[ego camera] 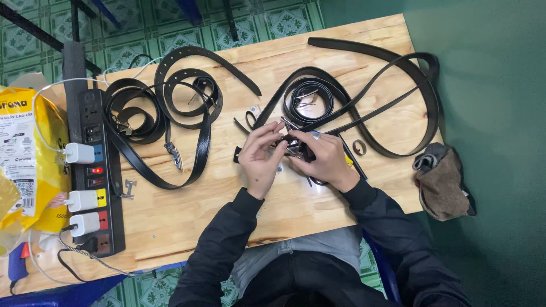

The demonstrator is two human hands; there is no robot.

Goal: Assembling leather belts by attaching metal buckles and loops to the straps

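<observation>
Pale wooden table (187, 227) stands over green patterned floor tiles (170, 28), with plain green flooring (500, 85) to its right. Black belts (170, 108) lie coiled and looped across it. Near the middle, left hand (259, 158) and right hand (324, 159) meet, fingers pinched around a small metal buckle (291, 145) at a belt end. A black power strip (96, 170) lies along the left edge.

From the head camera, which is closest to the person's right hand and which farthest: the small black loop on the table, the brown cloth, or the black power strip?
From the right hand:
1. Small black loop, just beyond it on the right side of the table.
2. Brown cloth, at the table's right edge.
3. Black power strip, far across on the left side.
</observation>
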